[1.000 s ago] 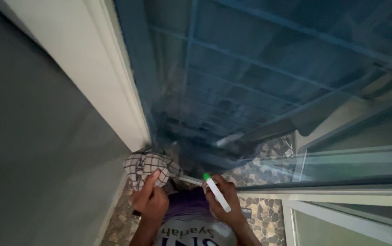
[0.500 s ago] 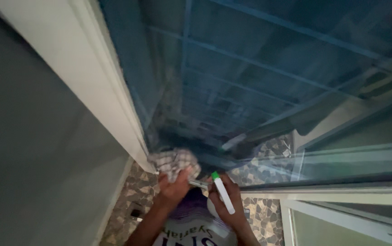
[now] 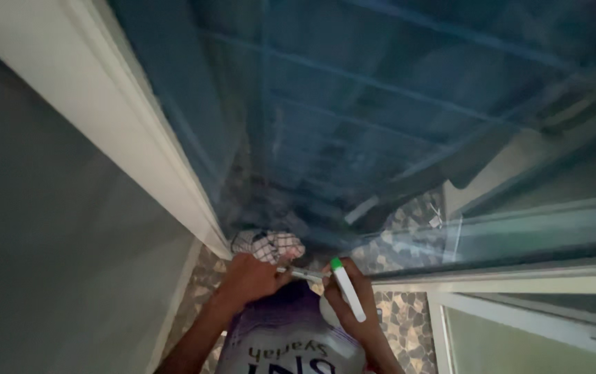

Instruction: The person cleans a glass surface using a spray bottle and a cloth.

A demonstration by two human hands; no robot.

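My left hand (image 3: 248,278) grips a checked cloth (image 3: 268,245) bunched against the lower corner of a dark glass pane (image 3: 381,118), next to the white window frame (image 3: 125,138). Just to the right, my right hand (image 3: 350,305) holds a slim white tool with a green tip (image 3: 347,288), tip pointing up toward the glass. A thin metal piece (image 3: 299,273) shows between the two hands. My purple and white shirt (image 3: 291,339) fills the bottom of the view.
A grey wall (image 3: 42,263) runs down the left side. A white sill (image 3: 506,284) crosses the right below the pane. Pebble-patterned floor tiles (image 3: 405,332) lie beneath, and another white-framed panel (image 3: 519,332) sits at the bottom right.
My left hand has carried the cloth right and slightly up, from beside the frame to the pane's lower corner. The right hand with the white tool has shifted a little right.
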